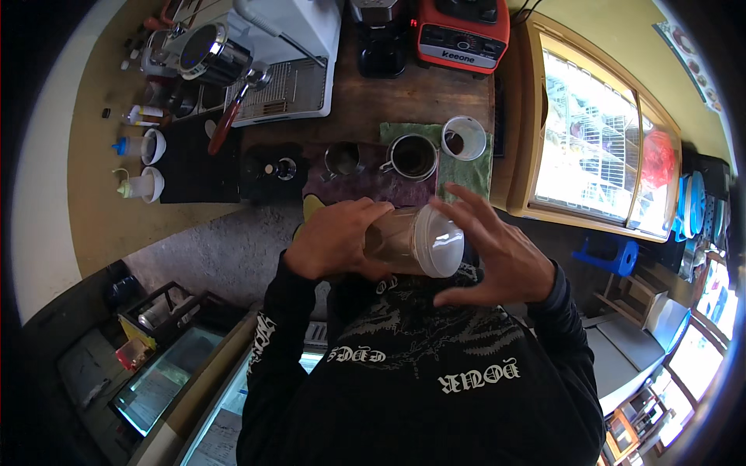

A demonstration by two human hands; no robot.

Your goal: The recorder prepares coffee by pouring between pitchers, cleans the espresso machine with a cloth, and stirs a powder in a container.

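Note:
A clear jar with a frosted plastic lid [446, 242] lies tilted on its side in front of my chest, its lid towards the right. Around the jar's body [393, 242] my left hand [344, 236] is closed, and a yellow-green thing shows partly behind that hand. My right hand [495, 253] is spread beside the lid, fingers apart and holding nothing. Beyond the hands, a metal mug [412, 157] and a smaller metal pitcher [342, 160] stand on cloths. A white plastic cup [463, 138] with dark contents stands on the green cloth [475, 175].
An espresso machine [291, 87] stands at the back left, near a portafilter [233, 110] with a red-brown handle. A red blender base [463, 35] is at the back. A glass-fronted wooden cabinet [518, 192] borders the right side. Squeeze bottles and white bowls [154, 185] stand at left.

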